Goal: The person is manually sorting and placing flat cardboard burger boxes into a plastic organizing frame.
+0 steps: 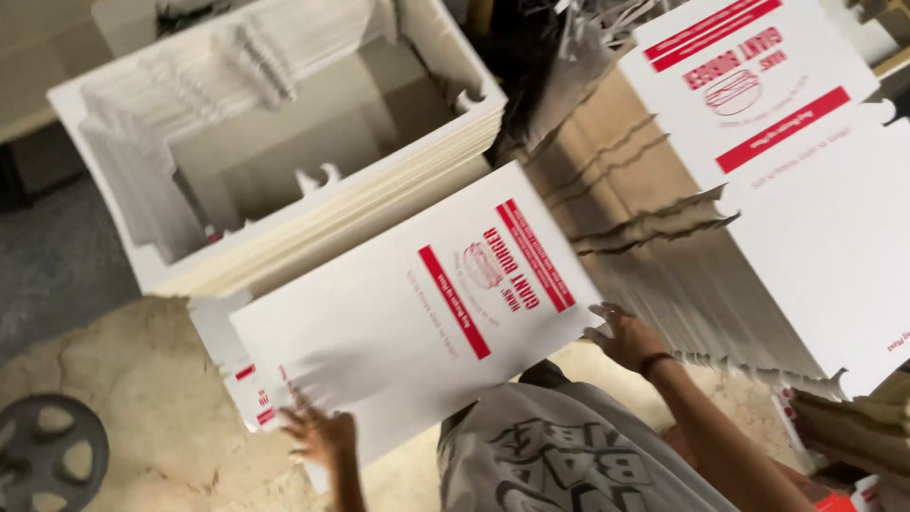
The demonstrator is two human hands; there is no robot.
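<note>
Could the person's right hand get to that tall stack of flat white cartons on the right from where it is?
Probably yes. The right hand grips the flat carton sheet at its edge, and the stack of flat cartons stands right beside it with nothing between.

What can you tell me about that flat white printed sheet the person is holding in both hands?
The flat white sheet looks like an unfolded cardboard box blank, printed with red bars, red lettering and a burger drawing. It lies tilted, nearly level, above the person's lap. The left hand grips its near corner and the right hand its right edge. More such sheets peek out beneath it.
</note>
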